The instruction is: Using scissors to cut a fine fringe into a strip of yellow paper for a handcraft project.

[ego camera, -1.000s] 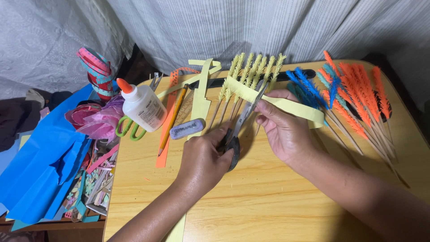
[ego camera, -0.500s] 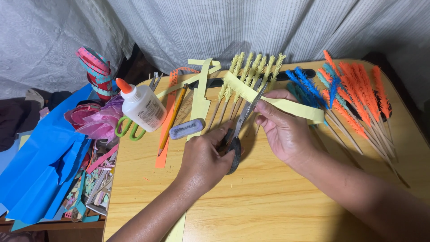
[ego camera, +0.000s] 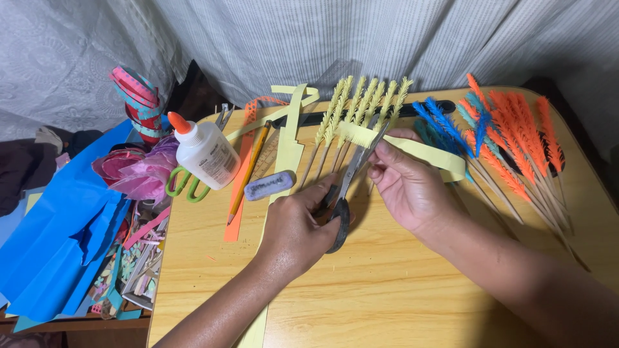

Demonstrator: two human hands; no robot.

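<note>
Both hands meet over the middle of the wooden bench [ego camera: 387, 283]. Her or his left hand [ego camera: 298, 227] is closed through the dark handles of a pair of scissors [ego camera: 345, 187], whose blades point up and away toward a yellow paper strip [ego camera: 412, 147]. That strip is pinched between the thumb and fingers of the right hand [ego camera: 407, 187], held just above the bench, with its fringed end at the blades and its plain end trailing off to the right. Behind the hands lie yellow fringed paper sticks [ego camera: 361, 106] in a row, with blue ones [ego camera: 445, 125] and orange ones [ego camera: 516, 129] fanned out to the right. To the left stand a white glue bottle [ego camera: 206, 153] with an orange cap, green-handled scissors [ego camera: 187, 183] just beside it, a pencil [ego camera: 248, 174] on an orange strip, and a grey eraser [ego camera: 269, 185]. Blue paper [ego camera: 58, 232] hangs off the bench's left side
</note>
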